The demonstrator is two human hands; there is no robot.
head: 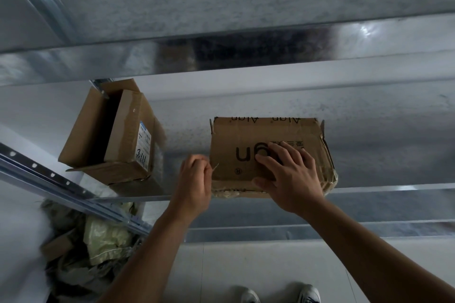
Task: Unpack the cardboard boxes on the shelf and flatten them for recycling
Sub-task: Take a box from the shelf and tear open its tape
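The printed box sits at the shelf's front edge. The right hand lies flat on top, fingers spread; the left hand pinches a thin strip at its left side. Unsealing seems in hand; next likely needs a steady pull.

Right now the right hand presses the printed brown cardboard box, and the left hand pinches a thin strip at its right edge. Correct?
Wrong edge. The head view shows the left hand pinching the thin strip at the left edge of the cardboard box; the rest holds.
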